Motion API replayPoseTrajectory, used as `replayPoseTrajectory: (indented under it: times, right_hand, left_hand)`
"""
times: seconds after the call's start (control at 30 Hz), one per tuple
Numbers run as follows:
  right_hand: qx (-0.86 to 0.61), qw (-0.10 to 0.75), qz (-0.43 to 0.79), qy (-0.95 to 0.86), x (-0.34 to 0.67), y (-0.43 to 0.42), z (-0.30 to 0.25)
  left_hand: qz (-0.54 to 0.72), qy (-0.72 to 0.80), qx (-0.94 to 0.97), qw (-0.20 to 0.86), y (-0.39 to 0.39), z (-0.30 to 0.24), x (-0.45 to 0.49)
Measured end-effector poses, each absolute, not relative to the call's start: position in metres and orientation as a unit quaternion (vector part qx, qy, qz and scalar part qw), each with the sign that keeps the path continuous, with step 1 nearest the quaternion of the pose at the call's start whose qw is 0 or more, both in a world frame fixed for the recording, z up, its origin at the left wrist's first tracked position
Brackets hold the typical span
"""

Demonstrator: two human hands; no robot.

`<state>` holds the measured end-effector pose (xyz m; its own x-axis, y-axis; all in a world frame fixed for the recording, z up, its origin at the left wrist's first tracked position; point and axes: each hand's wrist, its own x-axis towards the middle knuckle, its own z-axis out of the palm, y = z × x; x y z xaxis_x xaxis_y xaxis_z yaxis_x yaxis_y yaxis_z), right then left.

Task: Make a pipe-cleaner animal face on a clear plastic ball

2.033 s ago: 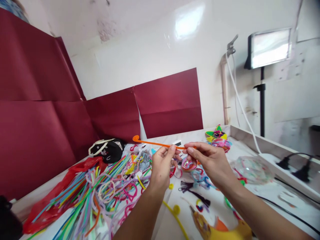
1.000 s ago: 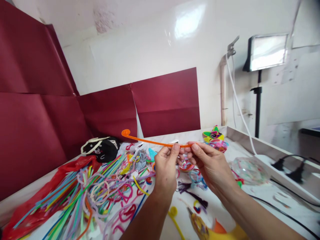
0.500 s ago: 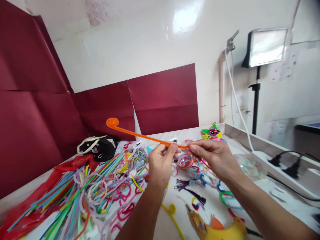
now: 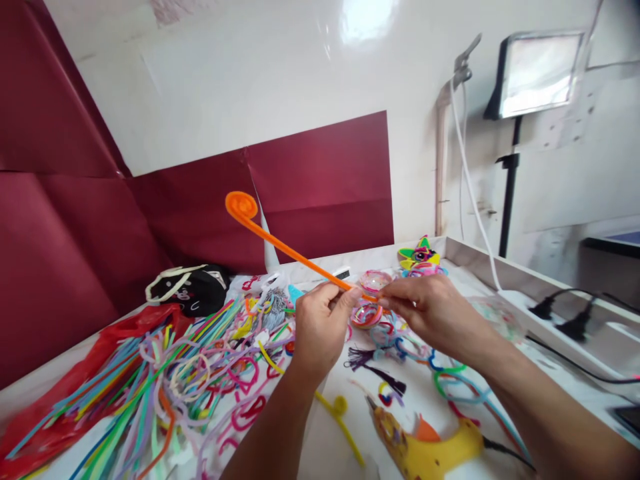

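An orange pipe cleaner (image 4: 290, 251) rises up and to the left from my hands, its far end wound into a flat spiral. My left hand (image 4: 323, 327) pinches it between thumb and fingers along its lower part. Just to the right, my right hand (image 4: 425, 310) pinches the near end, with the fingertips of both hands close together. Below my hands lies a yellow pipe cleaner (image 4: 345, 430) with a small curl. A yellow hot glue gun (image 4: 430, 450) rests on the table between my forearms, its nozzle pointing up and left.
Many coloured pipe cleaners (image 4: 130, 393) spill from a red plastic bag (image 4: 35, 427) at left. A black pouch (image 4: 200, 290) stands behind them. Purple tassels (image 4: 383, 373) and a roll of coloured rings (image 4: 367, 313) lie mid-table. A white power strip (image 4: 560, 340) with black plugs runs along the right.
The orange pipe cleaner has swung to a steeper tilt, its spiral end now higher and facing me more fully. Both hands still pinch it. The camera view has shifted slightly.
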<state>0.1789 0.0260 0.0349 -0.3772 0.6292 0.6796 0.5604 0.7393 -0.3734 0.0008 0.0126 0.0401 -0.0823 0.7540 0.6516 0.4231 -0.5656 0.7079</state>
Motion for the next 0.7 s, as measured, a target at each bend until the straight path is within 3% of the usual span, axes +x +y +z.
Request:
replayPoseTrajectory:
  times: [0.17, 0.27, 0.37, 0.47, 0.57, 0.7]
  right_hand:
    - [-0.388, 0.330, -0.077, -0.857, 0.181, 0.026, 0.029]
    - [-0.410, 0.339, -0.074, -0.843, 0.178, 0.027, 0.028]
    - [-0.388, 0.449, 0.037, -0.804, 0.171, 0.030, 0.026]
    - [-0.342, 0.551, 0.245, -0.721, 0.159, 0.031, 0.023]
    - [-0.311, 0.594, 0.420, -0.612, 0.148, 0.029, 0.022]
    - [-0.292, 0.626, 0.488, -0.533, 0.140, 0.026, 0.022]
  left_hand:
    - [0.571, 0.420, 0.698, 0.095, 0.011, 0.039, 0.005]
    - [0.568, 0.428, 0.698, 0.081, 0.011, 0.038, 0.005]
    - [0.583, 0.458, 0.664, 0.091, 0.013, 0.039, 0.002]
    - [0.608, 0.464, 0.626, 0.149, 0.016, 0.040, -0.001]
    - [0.632, 0.449, 0.604, 0.186, 0.019, 0.038, -0.003]
    - [0.646, 0.435, 0.591, 0.210, 0.019, 0.036, -0.001]
